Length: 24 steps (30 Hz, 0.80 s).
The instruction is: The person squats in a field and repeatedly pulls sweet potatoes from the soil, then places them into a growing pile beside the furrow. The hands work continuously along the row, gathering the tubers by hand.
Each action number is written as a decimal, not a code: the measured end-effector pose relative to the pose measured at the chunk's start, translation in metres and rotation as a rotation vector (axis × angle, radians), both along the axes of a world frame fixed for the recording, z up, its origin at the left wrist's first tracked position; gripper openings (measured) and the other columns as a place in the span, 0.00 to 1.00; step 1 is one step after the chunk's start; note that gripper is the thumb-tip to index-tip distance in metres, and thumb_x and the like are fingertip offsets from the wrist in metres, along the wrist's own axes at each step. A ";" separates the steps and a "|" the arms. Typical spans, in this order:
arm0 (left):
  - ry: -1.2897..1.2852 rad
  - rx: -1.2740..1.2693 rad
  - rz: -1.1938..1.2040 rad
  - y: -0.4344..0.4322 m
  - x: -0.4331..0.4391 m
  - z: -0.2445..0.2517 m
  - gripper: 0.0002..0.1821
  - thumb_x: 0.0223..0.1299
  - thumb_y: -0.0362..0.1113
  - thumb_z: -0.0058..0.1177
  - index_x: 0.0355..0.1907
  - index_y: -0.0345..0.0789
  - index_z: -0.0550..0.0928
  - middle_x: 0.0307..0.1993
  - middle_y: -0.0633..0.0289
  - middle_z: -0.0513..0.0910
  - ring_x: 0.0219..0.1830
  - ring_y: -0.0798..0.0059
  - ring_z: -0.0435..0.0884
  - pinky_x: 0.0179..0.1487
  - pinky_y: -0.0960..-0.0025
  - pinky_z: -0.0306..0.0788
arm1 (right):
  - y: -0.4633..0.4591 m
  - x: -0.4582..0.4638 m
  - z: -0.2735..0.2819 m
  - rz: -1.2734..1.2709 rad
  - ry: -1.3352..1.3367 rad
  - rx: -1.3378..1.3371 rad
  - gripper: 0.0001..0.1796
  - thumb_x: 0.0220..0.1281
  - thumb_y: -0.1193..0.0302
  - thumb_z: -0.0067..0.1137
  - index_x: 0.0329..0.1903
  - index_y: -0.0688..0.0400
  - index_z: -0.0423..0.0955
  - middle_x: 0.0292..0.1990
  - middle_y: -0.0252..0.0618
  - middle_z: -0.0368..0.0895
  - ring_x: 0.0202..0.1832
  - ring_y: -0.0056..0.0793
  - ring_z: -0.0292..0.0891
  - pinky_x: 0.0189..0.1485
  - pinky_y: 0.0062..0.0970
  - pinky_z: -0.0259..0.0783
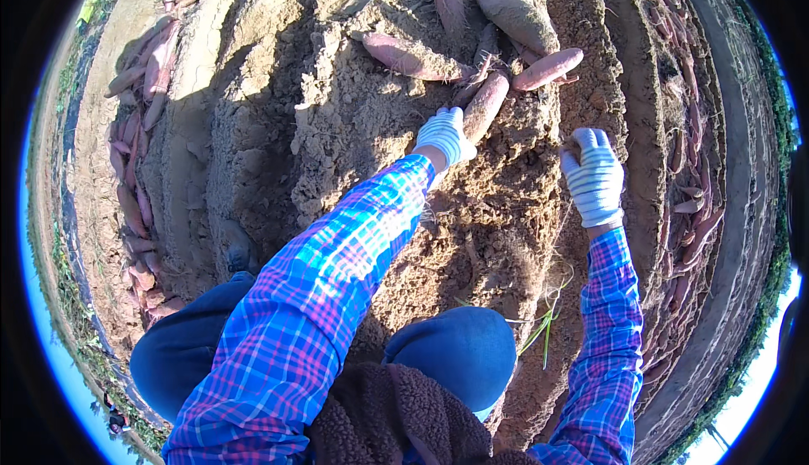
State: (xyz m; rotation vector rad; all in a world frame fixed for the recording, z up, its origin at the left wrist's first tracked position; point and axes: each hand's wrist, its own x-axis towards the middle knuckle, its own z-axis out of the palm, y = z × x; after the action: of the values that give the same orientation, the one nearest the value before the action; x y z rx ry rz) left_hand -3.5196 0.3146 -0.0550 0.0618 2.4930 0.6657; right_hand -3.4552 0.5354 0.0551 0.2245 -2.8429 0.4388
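Note:
My left hand (446,134), in a white striped knit glove, is closed around the lower part of a reddish sweet potato (486,106). The tuber lies tilted, its upper end close to a heap of soil-covered sweet potatoes. In that heap are a long one (411,57) to the left, a thick dusty one (518,21) and a pinkish one (548,69) at the right. My right hand (594,177), gloved the same way, is over the soil to the right with curled fingers. Whether anything small sits between its fingertips is unclear.
Loose clumpy soil (474,237) lies between the heap and my bent knees (452,351). Rows of sweet potatoes run along the left (136,168) and right (695,212). Green grass blades (545,329) stick up by my right knee. A small figure of a person (117,421) appears far off, lower left.

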 end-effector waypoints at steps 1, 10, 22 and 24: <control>-0.059 -0.006 -0.082 -0.004 -0.001 -0.006 0.42 0.33 0.43 0.71 0.56 0.30 0.70 0.48 0.44 0.77 0.50 0.59 0.78 0.56 0.61 0.71 | -0.014 -0.029 0.006 0.072 0.016 0.107 0.10 0.48 0.69 0.61 0.36 0.52 0.72 0.38 0.38 0.75 0.38 0.40 0.74 0.38 0.35 0.74; -0.783 1.246 0.425 -0.125 0.107 0.014 0.34 0.43 0.29 0.61 0.59 0.37 0.72 0.45 0.63 0.80 0.46 0.73 0.78 0.53 0.70 0.70 | -0.055 -0.149 0.020 -0.007 -0.601 0.677 0.31 0.46 0.54 0.69 0.54 0.48 0.72 0.55 0.41 0.72 0.55 0.40 0.73 0.56 0.46 0.67; 0.019 0.512 0.605 -0.324 0.002 0.192 0.28 0.49 0.48 0.62 0.53 0.37 0.77 0.52 0.59 0.77 0.55 0.68 0.71 0.58 0.67 0.63 | -0.061 -0.137 -0.020 -0.173 -0.575 0.933 0.17 0.63 0.66 0.51 0.53 0.57 0.75 0.60 0.42 0.65 0.51 0.40 0.76 0.48 0.49 0.73; 0.054 0.487 0.653 -0.375 0.009 0.204 0.29 0.50 0.47 0.62 0.54 0.37 0.76 0.51 0.58 0.77 0.55 0.68 0.71 0.57 0.65 0.64 | -0.060 -0.130 -0.023 -0.150 -0.524 0.926 0.18 0.64 0.64 0.49 0.54 0.56 0.74 0.59 0.41 0.66 0.51 0.38 0.75 0.48 0.46 0.73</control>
State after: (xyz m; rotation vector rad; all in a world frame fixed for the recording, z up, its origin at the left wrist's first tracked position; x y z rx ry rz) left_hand -3.5108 -0.0600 0.1487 -0.5806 2.3265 1.5399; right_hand -3.5848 0.4753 0.0321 0.0533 -3.3034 -1.0200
